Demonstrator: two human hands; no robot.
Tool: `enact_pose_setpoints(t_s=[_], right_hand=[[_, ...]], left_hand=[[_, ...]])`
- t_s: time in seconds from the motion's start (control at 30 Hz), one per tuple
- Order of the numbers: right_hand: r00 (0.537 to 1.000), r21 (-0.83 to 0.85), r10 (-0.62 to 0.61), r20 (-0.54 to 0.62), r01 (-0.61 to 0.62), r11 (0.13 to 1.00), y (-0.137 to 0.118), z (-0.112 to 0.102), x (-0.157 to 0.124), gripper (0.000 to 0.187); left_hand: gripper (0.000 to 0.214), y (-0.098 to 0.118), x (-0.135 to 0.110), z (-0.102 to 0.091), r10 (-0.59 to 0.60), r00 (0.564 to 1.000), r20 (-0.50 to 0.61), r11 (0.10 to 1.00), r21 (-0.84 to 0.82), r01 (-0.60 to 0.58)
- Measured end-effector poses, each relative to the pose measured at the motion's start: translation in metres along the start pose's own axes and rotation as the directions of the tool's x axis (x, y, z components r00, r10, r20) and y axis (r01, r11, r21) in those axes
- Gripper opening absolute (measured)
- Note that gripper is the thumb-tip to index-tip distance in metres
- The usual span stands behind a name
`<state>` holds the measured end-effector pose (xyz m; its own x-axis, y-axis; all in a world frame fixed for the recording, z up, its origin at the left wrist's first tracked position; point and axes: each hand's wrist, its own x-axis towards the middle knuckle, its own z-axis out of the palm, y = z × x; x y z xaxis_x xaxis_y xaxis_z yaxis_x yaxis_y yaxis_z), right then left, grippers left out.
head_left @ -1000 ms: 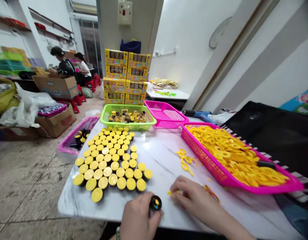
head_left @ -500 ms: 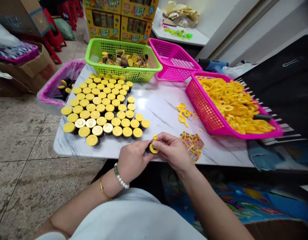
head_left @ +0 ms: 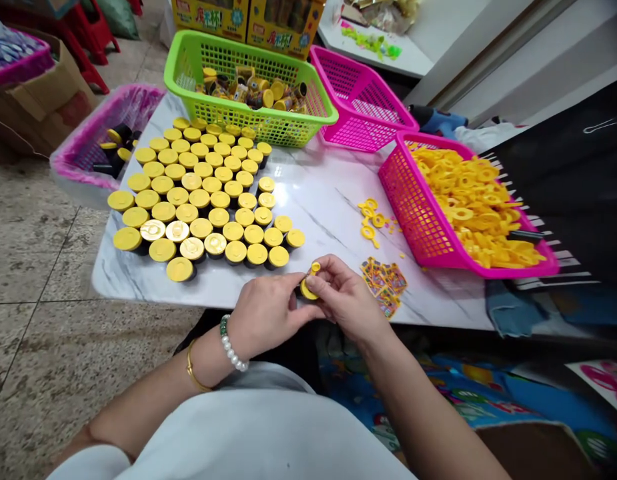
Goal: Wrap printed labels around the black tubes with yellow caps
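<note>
In front of my body both hands meet at the table's near edge. My left hand (head_left: 268, 312) curls its fingers round a small dark cup, mostly hidden, near the yellow round lid (head_left: 309, 291). Thumb and fingers of my right hand (head_left: 349, 297) pinch a small yellow ring-ended wand (head_left: 315, 268) against that lid; how far the two are joined I cannot tell. Left of my hands, many black cups with yellow lids (head_left: 219, 217) stand upright in close rows. A few yellow wands (head_left: 368, 232) and a small pile of printed cards (head_left: 384, 285) lie to the right.
A green basket (head_left: 258, 127) with small yellow-capped containers stands at the back, beside a pink basket (head_left: 361, 133). Nearer right, another pink basket (head_left: 418, 230) is heaped with yellow wands (head_left: 468, 200). A lined purple bin (head_left: 78, 167) sits off the table's left side.
The view has shifted, so the table and baskets appear slightly higher and larger. My hands stay together on the same cup; the left hand has turned a little, hiding more of the cup.
</note>
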<state>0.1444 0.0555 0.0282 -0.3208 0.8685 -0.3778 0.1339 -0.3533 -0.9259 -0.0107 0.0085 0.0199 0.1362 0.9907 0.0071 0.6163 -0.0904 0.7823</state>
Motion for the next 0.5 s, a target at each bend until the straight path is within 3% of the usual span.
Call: enact_pose_setpoints(t_s=[0.07,0.23,0.33,0.4,0.5], right_hand=[[1.0,0.005,0.005,0.026,-0.005,1.0,-0.001,-0.004,0.001,0.041],[0.961,0.058,0.109,0.253,-0.127,0.99,-0.003,-0.017,0.002,0.041],[0.973,0.063,0.09,0.211,-0.105,0.992,-0.001,-0.018,-0.001,0.04],[0.982,0.049,0.059,0.18,-0.069,0.996,0.001,-0.017,-0.003,0.041],[0.983,0.036,0.049,0.179,-0.056,0.998,0.003,-0.015,-0.004,0.042]], left_hand=[[0.027,0.004,0.002,-0.006,-0.021,0.999,0.041,0.998,-0.059,0.023],[0.022,0.005,0.005,-0.009,0.002,0.998,0.06,0.995,-0.096,0.003],[0.023,-0.001,0.004,-0.005,0.042,0.996,0.085,0.997,-0.068,-0.037],[0.025,-0.006,0.0,0.001,0.078,0.996,0.036,0.997,-0.032,-0.077],[0.037,-0.012,-0.006,0.01,0.148,0.981,-0.129,0.988,-0.02,-0.152]])
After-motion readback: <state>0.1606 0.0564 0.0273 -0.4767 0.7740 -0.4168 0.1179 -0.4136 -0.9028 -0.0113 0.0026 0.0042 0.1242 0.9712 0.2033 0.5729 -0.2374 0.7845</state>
